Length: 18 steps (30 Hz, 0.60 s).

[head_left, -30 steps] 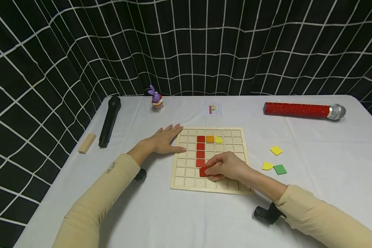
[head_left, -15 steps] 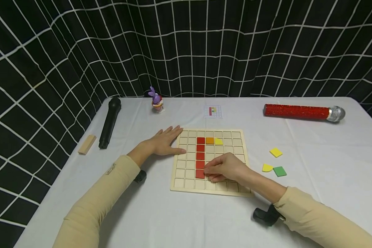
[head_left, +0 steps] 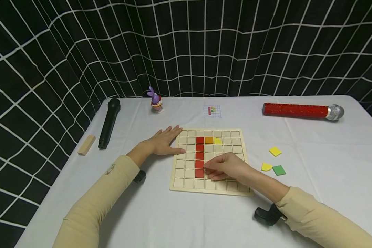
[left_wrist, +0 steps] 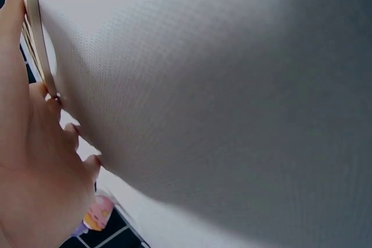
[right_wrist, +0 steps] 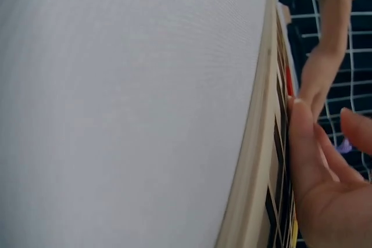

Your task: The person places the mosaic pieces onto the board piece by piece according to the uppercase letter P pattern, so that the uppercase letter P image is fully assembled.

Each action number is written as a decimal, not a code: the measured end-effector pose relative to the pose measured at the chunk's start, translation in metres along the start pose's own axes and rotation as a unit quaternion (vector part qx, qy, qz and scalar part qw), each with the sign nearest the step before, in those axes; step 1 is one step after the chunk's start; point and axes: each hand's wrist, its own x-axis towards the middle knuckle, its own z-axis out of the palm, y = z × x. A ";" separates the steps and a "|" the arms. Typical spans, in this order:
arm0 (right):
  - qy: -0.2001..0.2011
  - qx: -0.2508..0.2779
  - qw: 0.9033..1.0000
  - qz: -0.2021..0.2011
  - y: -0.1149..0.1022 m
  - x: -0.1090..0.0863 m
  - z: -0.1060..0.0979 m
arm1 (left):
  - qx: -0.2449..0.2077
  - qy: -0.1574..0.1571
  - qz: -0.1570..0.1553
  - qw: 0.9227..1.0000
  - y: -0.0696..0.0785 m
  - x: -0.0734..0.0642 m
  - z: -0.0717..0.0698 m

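Note:
A wooden grid board (head_left: 184, 182) lies on the white table. Several red square tiles (head_left: 199, 148) form a column in its cells; an orange tile (head_left: 209, 140) and a yellow rounded tile (head_left: 218, 140) continue right from the top one. My left hand (head_left: 162, 142) rests spread at the board's left edge, thumb over the frame. Over the board, my right hand (head_left: 226, 167) has its fingertips right beside the lowest red tile (head_left: 199, 173), which sits flat in its cell. In the right wrist view, the thumb (right_wrist: 356, 129) stands apart from the fingers, with nothing between them.
Right of the board lie a yellow square tile (head_left: 275, 151), a yellow rounded tile (head_left: 266, 166) and a green tile (head_left: 279, 170). Behind it are a pattern card (head_left: 212, 111), a purple-topped figurine (head_left: 156, 100) and a red microphone (head_left: 296, 110). A black microphone (head_left: 109, 123) and wooden block (head_left: 86, 145) lie left.
The lowest red tile went from tilted in my right hand to flat in its cell. My right fingers have let go of it and shifted slightly off. The left hand stayed put.

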 end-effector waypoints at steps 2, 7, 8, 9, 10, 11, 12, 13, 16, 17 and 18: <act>-0.019 0.001 1.000 -0.008 0.001 0.000 -0.003 | 0.005 -0.001 -0.002 1.000 -0.002 0.001 0.002; -0.067 0.014 0.997 -0.030 0.000 -0.002 -0.012 | -0.002 -0.001 -0.001 1.000 -0.004 0.001 0.002; -0.072 0.021 0.997 -0.033 0.000 -0.003 -0.014 | -0.003 -0.002 -0.001 1.000 -0.004 0.001 0.002; -0.076 0.030 0.996 -0.033 -0.001 -0.004 -0.017 | -0.004 -0.002 -0.001 1.000 -0.004 0.001 0.002; -0.079 0.037 0.996 -0.034 -0.001 -0.004 -0.019 | -0.005 -0.003 0.000 1.000 -0.003 0.001 0.002; -0.082 0.045 0.995 -0.034 -0.002 -0.005 -0.021 | -0.003 -0.004 -0.002 1.000 -0.004 0.001 0.003; -0.085 0.052 0.995 -0.032 -0.002 -0.005 -0.024 | -0.001 -0.005 -0.005 1.000 -0.003 0.001 0.002; -0.087 0.060 0.994 -0.031 -0.003 -0.006 -0.026 | -0.001 -0.006 -0.005 1.000 -0.003 0.001 0.002; -0.083 0.069 0.994 -0.025 -0.004 -0.008 -0.033 | -0.002 -0.003 -0.004 1.000 -0.002 0.000 0.001; -0.081 0.071 0.994 -0.023 -0.004 -0.009 -0.036 | -0.003 -0.002 -0.003 1.000 -0.001 0.000 0.000; -0.077 0.071 0.994 -0.022 -0.004 -0.010 -0.038 | -0.005 -0.002 -0.003 1.000 -0.001 -0.001 -0.001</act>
